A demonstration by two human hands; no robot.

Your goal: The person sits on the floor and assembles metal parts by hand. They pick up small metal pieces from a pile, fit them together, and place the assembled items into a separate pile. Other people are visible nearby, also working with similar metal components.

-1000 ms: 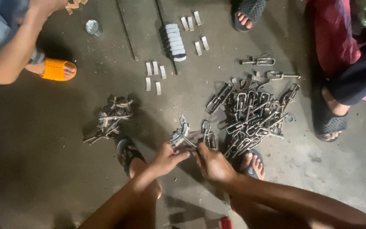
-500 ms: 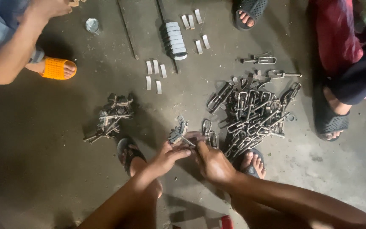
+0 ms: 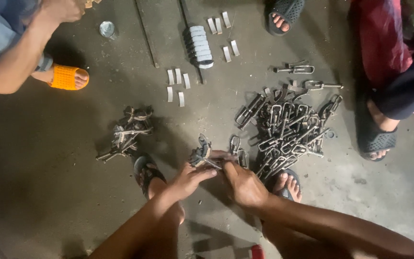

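- Left hand (image 3: 188, 178), lower centre of frame: forearm enters from the bottom edge, fingers curled, fingertips pinched on a small metal clip assembly (image 3: 200, 152).
- Right hand (image 3: 244, 184), just right of the left: forearm runs off to the lower right, fingers closed on the same metal clip assembly from the other side. The two hands meet on the piece, knuckles nearly touching.
- The assembly sits just above the concrete floor (image 3: 49, 192), at centre frame, between the two heaps.
- Large heap of metal clips (image 3: 288, 127), right of centre: too tangled to count; well over twenty pieces.
- Small heap of assembled clips (image 3: 126, 133), left of centre: roughly ten, exact count not readable.
- Two loose clips (image 3: 307, 76) lie apart above the large heap.
- Flat pale metal strips: five in a cluster (image 3: 177, 85) at upper centre; five more (image 3: 224, 33) near the top edge.
- One stacked row of pale plates (image 3: 198, 45), upper centre; about seven in the row.
- One small round tin (image 3: 107, 29), upper left.
- Two thin rods lie on the floor at top centre.
- Feet in view: one orange sandal (image 3: 67, 77) upper left, one dark sandal (image 3: 286, 12) top, one dark sandal (image 3: 377, 139) right; the wearer's own two feet flank the hands.
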